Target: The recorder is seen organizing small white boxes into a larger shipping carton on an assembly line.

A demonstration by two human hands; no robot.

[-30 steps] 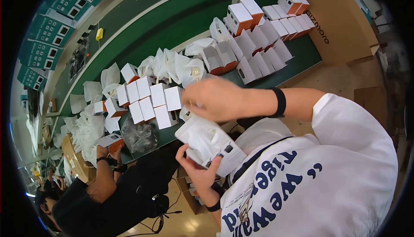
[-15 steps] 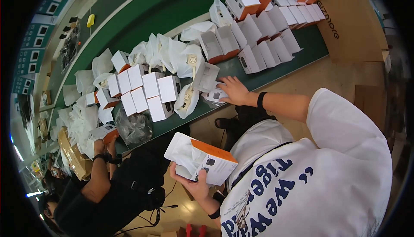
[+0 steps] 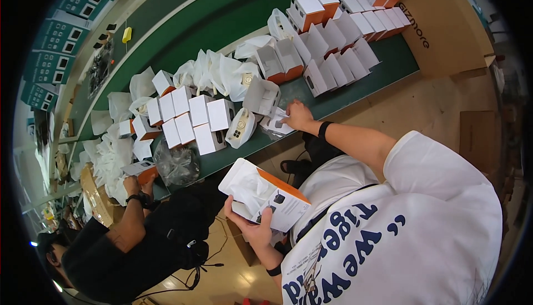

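While the green-topped workbench (image 3: 355, 83) runs diagonally across the head view, a large brown cardboard carton (image 3: 444, 21) stands at its far right end. Rows of white-and-orange boxes (image 3: 333, 33), some shut and some with flaps up, cover the right part of the bench; a second block of shut white boxes (image 3: 189, 116) sits toward the left, with loose white pouches (image 3: 216, 71) between the two groups. Beside that block, a crumpled clear plastic bag (image 3: 177, 163) lies at the near edge of the bench. Left hand (image 3: 252, 224): closed in a grip from below on an open white-and-orange box (image 3: 266, 194), held in front of the person's chest, off the bench, with white wrapping showing in its open end. Right hand (image 3: 297, 117): reaches out to the near edge of the bench, fingers bent down onto a small white packet (image 3: 277, 124), which lies flat on the green surface just beside an upright open box (image 3: 261, 96); whether the fingers pinch the packet or only press on it cannot be told. A black band (image 3: 323, 130) circles the right wrist. Lower left, a co-worker in black has one hand (image 3: 133, 185) at the bench edge, touching a small orange-sided box (image 3: 141, 169).
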